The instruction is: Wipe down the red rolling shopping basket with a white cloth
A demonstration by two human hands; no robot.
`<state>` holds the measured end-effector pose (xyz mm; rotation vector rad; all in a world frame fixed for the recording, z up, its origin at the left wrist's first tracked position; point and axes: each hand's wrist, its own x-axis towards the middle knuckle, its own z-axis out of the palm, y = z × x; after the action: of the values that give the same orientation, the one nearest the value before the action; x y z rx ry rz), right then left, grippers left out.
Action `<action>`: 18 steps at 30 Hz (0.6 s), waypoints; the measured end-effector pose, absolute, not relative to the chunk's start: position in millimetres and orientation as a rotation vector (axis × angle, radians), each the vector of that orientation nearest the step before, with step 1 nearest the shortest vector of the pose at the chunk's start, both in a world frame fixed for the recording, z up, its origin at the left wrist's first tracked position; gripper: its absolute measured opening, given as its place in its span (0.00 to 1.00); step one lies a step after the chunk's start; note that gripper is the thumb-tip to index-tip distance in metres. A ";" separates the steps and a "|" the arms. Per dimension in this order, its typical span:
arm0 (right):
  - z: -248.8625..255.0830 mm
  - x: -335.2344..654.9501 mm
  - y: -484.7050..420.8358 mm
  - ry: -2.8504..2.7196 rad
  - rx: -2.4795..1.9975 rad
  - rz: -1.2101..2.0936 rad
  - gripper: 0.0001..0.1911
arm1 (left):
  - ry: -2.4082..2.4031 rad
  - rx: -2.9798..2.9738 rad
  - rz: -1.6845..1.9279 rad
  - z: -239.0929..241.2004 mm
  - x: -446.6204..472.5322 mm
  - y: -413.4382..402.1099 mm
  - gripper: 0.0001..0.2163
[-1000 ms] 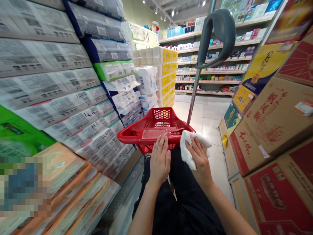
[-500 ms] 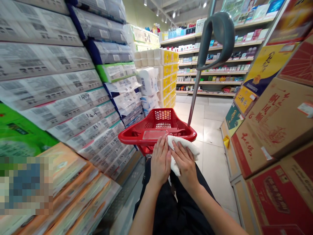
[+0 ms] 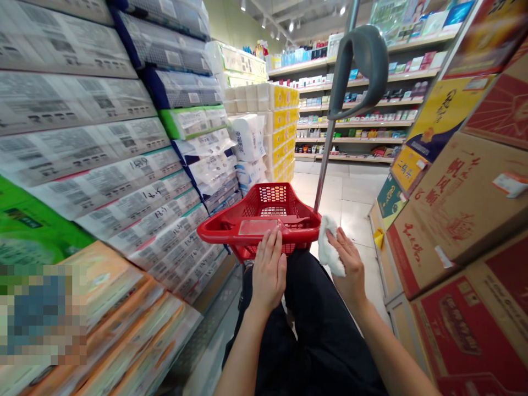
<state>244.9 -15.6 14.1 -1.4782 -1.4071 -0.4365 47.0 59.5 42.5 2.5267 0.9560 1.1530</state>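
A red plastic shopping basket (image 3: pixel 231 234) with perforated walls stands in front of my legs. A metal pole with a grey looped handle (image 3: pixel 381 71) rises from its right side. My left hand (image 3: pixel 268 269) rests its fingertips on the near rim beside a pale rectangular panel, fingers stretched out and close together. At the rim's right corner is a white cloth (image 3: pixel 330 250), held by my right hand (image 3: pixel 348 261). My right fingers press on the cloth from the right; its inner side and my thumb are hidden.
Stacked tissue packs (image 3: pixel 103 176) line the left side, with orange-and-white packages (image 3: pixel 132 319) lower down. Cardboard cartons (image 3: pixel 457 198) are piled along the right. Tiled floor (image 3: pixel 350 190) runs between them toward shelves (image 3: pixel 355 140) of small boxed goods.
My right hand has moved right with the white cloth, from beside my left hand to the rim's right corner. My left hand has stayed at the rim.
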 end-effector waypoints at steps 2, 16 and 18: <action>18.3 228.9 -14.6 -1.482 -1.491 -0.476 0.29 | 0.952 2.533 1.151 42.3 46.4 59.7 0.25; 23.2 206.0 -15.8 -1.733 -1.441 -0.505 0.27 | 0.973 2.586 1.128 40.3 44.6 61.0 0.25; 20.7 220.5 -17.6 -1.678 -1.445 -0.487 0.28 | 0.974 2.577 1.128 41.4 45.2 60.7 0.25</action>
<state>220.5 -17.6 20.7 -1.4449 -1.6775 -0.4872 45.2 60.7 41.4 2.5772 0.9742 1.1275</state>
